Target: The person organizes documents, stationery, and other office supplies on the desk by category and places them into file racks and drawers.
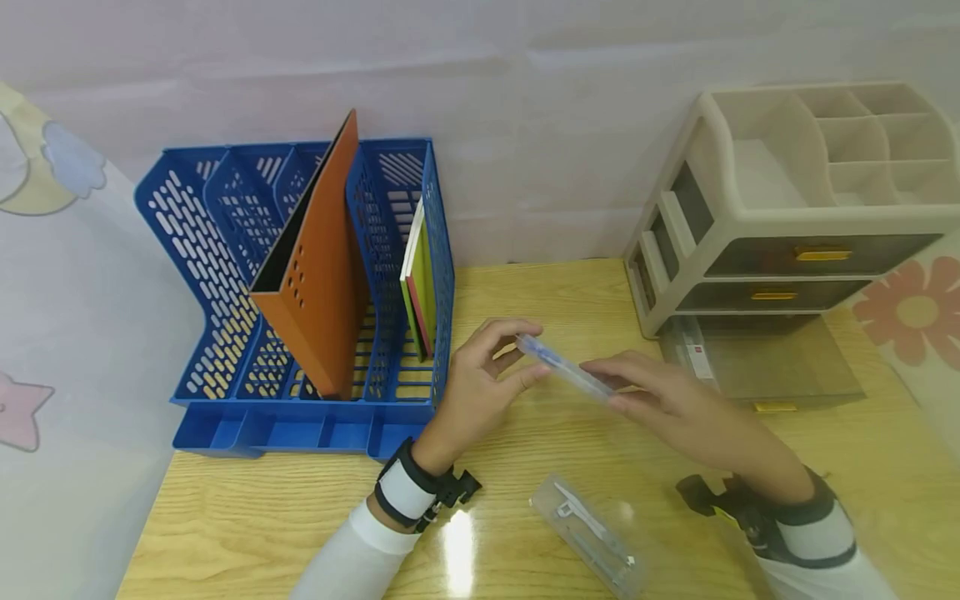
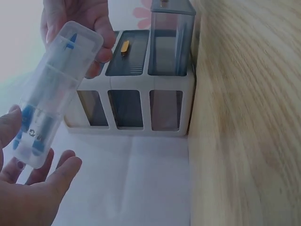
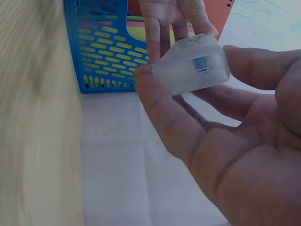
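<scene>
A slim translucent plastic case (image 1: 567, 368) with blue items inside is held aslant above the table between both hands. My left hand (image 1: 487, 367) holds its left end, thumb on one side and fingers on the other. My right hand (image 1: 667, 404) pinches the opposite end between thumb and fingers. In the left wrist view the case (image 2: 56, 94) shows blue pieces at its lower end and a blue-tipped piece near the top. The right wrist view shows the end of the case (image 3: 195, 68) between the right thumb and fingers. Below, a second clear case (image 1: 585, 533) with a compass inside lies on the table.
At the left stands a blue file rack (image 1: 442, 250) holding an orange binder (image 1: 322, 267) and several thin booklets (image 1: 422, 283). A cream drawer unit (image 1: 720, 200) stands at the right; its lowest drawer (image 1: 787, 367) is pulled out, with a small clear packet (image 1: 693, 350) in it.
</scene>
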`<state>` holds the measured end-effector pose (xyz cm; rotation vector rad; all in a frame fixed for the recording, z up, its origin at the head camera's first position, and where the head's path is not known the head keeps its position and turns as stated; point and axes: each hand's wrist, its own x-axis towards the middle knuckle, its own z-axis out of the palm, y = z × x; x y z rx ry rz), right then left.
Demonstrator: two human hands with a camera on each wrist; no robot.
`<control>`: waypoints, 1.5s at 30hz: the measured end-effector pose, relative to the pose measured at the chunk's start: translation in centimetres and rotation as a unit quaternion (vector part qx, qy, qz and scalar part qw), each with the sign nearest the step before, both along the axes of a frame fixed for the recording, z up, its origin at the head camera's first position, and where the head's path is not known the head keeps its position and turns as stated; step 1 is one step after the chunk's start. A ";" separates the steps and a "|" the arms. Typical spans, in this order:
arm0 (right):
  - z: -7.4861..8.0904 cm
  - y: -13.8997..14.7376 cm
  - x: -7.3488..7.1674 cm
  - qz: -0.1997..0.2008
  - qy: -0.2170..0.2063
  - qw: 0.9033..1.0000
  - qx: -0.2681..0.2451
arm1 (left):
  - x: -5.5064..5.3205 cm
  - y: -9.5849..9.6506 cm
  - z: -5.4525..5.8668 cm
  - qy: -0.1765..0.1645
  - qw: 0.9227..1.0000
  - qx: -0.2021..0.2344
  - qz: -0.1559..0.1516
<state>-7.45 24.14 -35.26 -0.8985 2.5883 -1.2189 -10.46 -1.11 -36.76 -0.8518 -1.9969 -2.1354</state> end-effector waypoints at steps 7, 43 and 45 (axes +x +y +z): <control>-0.9 -0.3 -0.2 -0.003 -0.033 0.999 0.006 | -0.5 0.1 -1.8 -0.018 0.999 0.030 0.013; -1.6 -4.9 1.3 -0.099 0.332 0.934 0.087 | -0.4 -0.2 -1.5 -0.068 0.989 -0.022 0.127; -1.6 -4.7 1.3 -0.099 0.334 0.934 0.086 | -0.3 -0.2 -1.4 -0.072 0.990 -0.021 0.120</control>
